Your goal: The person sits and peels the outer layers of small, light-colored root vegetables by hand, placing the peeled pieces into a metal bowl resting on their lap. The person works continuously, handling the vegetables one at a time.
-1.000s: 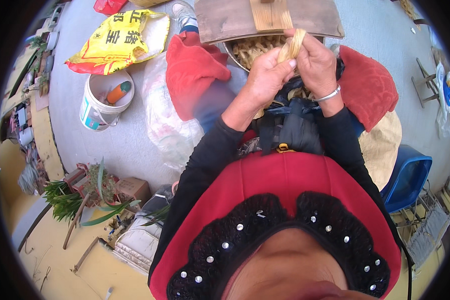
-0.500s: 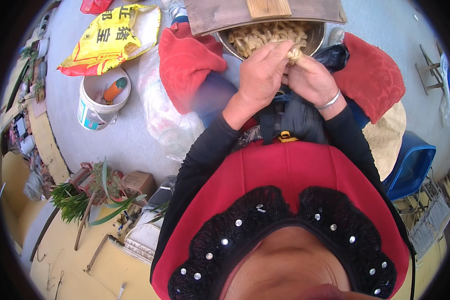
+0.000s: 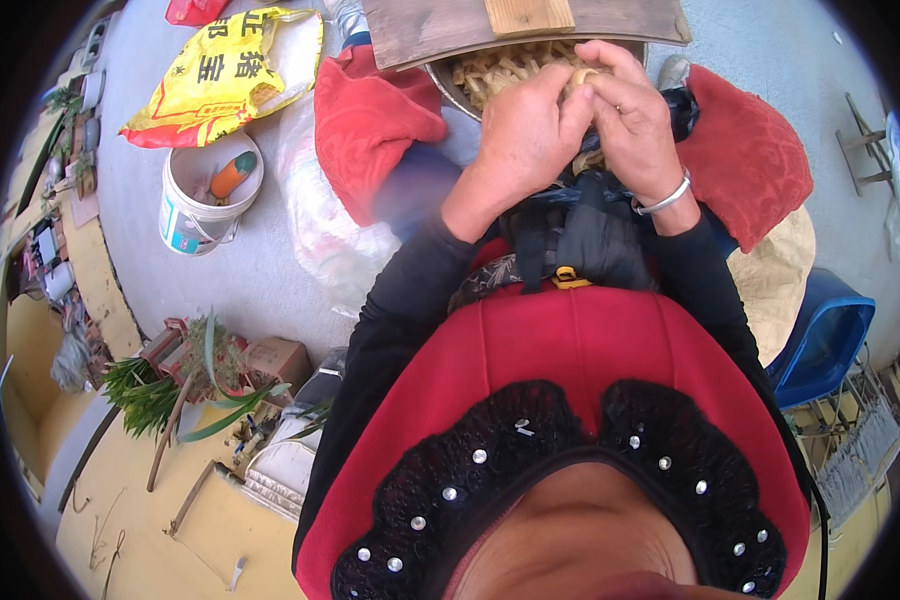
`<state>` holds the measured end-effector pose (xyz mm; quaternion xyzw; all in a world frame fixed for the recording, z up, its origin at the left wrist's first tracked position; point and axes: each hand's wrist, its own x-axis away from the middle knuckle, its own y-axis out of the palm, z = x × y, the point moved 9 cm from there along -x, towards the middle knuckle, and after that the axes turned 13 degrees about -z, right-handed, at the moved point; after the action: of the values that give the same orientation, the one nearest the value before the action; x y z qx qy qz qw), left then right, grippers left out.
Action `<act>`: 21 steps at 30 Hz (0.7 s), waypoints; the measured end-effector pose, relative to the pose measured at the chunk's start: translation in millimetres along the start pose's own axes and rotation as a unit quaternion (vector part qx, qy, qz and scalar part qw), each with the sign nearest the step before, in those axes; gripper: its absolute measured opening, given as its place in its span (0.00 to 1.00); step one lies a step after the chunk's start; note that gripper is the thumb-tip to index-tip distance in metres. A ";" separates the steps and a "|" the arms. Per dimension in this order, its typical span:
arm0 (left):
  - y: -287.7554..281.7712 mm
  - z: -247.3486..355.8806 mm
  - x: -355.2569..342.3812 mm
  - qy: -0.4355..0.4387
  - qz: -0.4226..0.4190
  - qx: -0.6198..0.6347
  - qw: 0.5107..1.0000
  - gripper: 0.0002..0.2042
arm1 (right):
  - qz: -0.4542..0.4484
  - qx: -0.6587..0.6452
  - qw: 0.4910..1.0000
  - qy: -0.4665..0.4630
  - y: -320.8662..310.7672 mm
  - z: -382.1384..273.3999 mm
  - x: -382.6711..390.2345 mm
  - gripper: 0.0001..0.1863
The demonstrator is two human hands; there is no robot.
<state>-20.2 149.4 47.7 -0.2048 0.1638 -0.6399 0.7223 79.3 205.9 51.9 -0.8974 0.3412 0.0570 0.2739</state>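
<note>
My left hand (image 3: pixel 530 130) and my right hand (image 3: pixel 635 125) meet just over the near edge of a metal basin (image 3: pixel 436 80). Between thumbs and fingers, both pinch a pale yellow strip (image 3: pixel 581 78) of what looks like vegetable; its exact kind is unclear. More of the pale strip (image 3: pixel 590 160) shows below the fingers, near my lap. Many similar pale strips (image 3: pixel 503 72) fill the basin, partly hidden by my hands. A wooden board (image 3: pixel 430 28) lies across the basin's far side. A silver bracelet circles my right wrist.
Red cloths cover my left knee (image 3: pixel 375 120) and right knee (image 3: pixel 748 150). To the left are a white bucket (image 3: pixel 182 195) holding an orange and green object (image 3: pixel 233 176), a yellow sack (image 3: pixel 205 85) and a clear plastic bag (image 3: pixel 325 235). A blue plastic chair (image 3: pixel 825 335) stands right.
Both hands have turned and drawn closer together around the strip. My right hand has risen, its fingers now reaching over the basin's edge. The bunched strip is more hidden than before.
</note>
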 end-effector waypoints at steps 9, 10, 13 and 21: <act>29.7 -31.3 5.1 -0.146 -0.024 0.543 0.826 0.12 | 0.039 -0.182 0.981 0.056 -7.1 12.8 -5.8 0.07; 32.2 -28.7 9.9 -0.137 -0.034 0.575 0.806 0.12 | 0.052 -0.259 0.962 0.069 -2.2 20.1 -6.7 0.07; 44.5 -26.2 35.0 -0.098 -0.093 0.637 0.759 0.15 | 0.058 -0.456 0.883 0.093 3.5 47.3 -4.8 0.09; -17.5 -11.0 39.7 0.063 0.073 -0.005 0.995 0.07 | -0.068 -0.284 0.947 0.137 -4.0 33.3 -9.8 0.20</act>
<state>-35.6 107.4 48.0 -0.1551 0.2266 -0.5966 0.7541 77.2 231.8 28.4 -0.9582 0.2836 0.0091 -0.0380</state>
